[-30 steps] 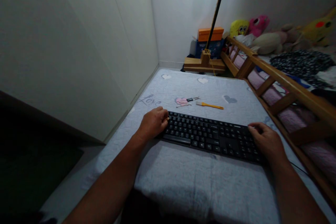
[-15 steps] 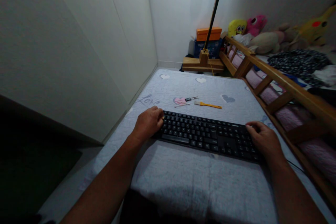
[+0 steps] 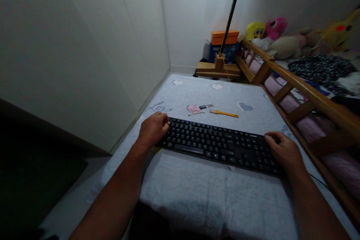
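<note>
A black keyboard (image 3: 213,143) lies flat on a light blue quilted cover, its keys facing up. My left hand (image 3: 154,128) is closed over the keyboard's left end. A small yellowish bit shows at its fingertips, and another yellowish patch shows under the wrist; what it is I cannot make out. At the opposite end, my right hand (image 3: 284,150) grips the keyboard's right edge, thumb and fingers around its far corner. Beyond the keyboard lie a brush with a yellow handle (image 3: 225,113), a dark-handled tool with a metal tip (image 3: 204,107) and thin white swabs (image 3: 197,113).
A wooden bed rail (image 3: 303,86) runs along the right side, with plush toys (image 3: 284,47) behind it. White cupboard doors (image 3: 112,45) stand at the left. A wooden stand (image 3: 218,68) and an orange box (image 3: 225,37) are at the far end. A black cable (image 3: 319,180) trails rightward.
My left hand has slid left along the keyboard, uncovering more of its left end and a yellowish patch under the wrist. My right hand keeps its place on the right edge.
</note>
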A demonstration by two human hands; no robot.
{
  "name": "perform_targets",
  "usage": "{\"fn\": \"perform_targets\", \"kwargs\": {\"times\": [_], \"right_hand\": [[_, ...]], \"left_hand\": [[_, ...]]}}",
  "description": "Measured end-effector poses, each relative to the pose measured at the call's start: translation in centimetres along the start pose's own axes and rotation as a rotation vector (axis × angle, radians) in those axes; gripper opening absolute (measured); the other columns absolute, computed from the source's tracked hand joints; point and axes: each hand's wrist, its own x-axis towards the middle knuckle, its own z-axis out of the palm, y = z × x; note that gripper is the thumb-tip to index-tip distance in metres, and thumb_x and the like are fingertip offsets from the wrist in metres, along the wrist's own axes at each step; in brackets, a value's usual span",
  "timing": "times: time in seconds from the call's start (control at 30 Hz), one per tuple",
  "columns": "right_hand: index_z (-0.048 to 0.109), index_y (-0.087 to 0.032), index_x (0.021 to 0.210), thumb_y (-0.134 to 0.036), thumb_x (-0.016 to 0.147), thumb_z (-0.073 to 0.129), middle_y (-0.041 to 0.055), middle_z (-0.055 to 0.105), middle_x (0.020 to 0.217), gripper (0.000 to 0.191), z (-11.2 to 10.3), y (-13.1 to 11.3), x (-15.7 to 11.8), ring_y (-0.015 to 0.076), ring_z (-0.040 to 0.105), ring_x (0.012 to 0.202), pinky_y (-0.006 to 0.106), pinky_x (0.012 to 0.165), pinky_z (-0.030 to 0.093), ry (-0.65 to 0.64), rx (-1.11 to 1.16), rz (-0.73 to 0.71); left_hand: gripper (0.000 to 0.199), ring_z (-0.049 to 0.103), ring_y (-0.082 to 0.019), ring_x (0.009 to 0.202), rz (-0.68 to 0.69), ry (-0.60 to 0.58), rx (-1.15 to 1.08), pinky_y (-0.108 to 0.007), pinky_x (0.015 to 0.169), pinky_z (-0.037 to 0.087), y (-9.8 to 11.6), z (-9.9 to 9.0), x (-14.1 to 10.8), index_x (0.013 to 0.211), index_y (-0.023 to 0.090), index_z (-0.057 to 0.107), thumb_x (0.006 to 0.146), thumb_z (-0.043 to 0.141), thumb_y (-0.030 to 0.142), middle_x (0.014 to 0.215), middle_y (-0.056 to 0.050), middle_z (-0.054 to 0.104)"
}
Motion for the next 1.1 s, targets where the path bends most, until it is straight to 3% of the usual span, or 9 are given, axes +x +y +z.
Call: {"fn": "perform_targets", "kwargs": {"times": [0.37, 0.53, 0.77, 1.1], "right_hand": [[0.068, -0.024, 0.082, -0.055, 0.067, 0.051, 0.0071, 0.069, 0.078, 0.039, -0.4, -0.9, -0.2, 0.0279, 0.064, 0.076, 0.041, 0.075, 0.048, -0.053, -0.022, 0.059], [0.068, -0.024, 0.081, -0.056, 0.067, 0.051, 0.0075, 0.07, 0.079, 0.039, -0.4, -1.0, -0.2, 0.028, 0.065, 0.076, 0.041, 0.074, 0.048, -0.045, -0.013, 0.061], [0.068, -0.024, 0.079, -0.054, 0.067, 0.052, 0.0068, 0.07, 0.077, 0.037, -0.3, -0.8, -0.1, 0.0268, 0.064, 0.073, 0.04, 0.072, 0.048, -0.046, -0.024, 0.065], [0.07, -0.024, 0.081, -0.054, 0.068, 0.053, 0.0054, 0.068, 0.074, 0.036, -0.1, -0.1, 0.0, 0.0254, 0.062, 0.07, 0.038, 0.068, 0.046, -0.032, -0.01, 0.044]], "left_hand": [[0.007, 0.062, -0.02, 0.082, -0.092, 0.045, 0.036, -0.031, 0.069, 0.041, -1.4, 0.1, 0.3, 0.079, 0.022, 0.063, 0.085, 0.059, 0.021, 0.09, -0.004, 0.068], [0.007, 0.061, -0.02, 0.082, -0.059, 0.091, -0.016, -0.031, 0.071, 0.042, -1.2, 0.2, 0.3, 0.078, 0.021, 0.062, 0.084, 0.059, 0.02, 0.088, -0.005, 0.067], [0.006, 0.058, -0.016, 0.074, 0.171, -0.047, -0.261, -0.027, 0.068, 0.041, -0.2, 0.4, 0.1, 0.077, 0.019, 0.064, 0.082, 0.062, 0.017, 0.081, -0.002, 0.061], [0.006, 0.057, -0.016, 0.072, 0.076, -0.034, -0.165, -0.028, 0.067, 0.039, -0.7, 0.5, 0.2, 0.077, 0.019, 0.063, 0.082, 0.062, 0.015, 0.082, -0.002, 0.061]]}}
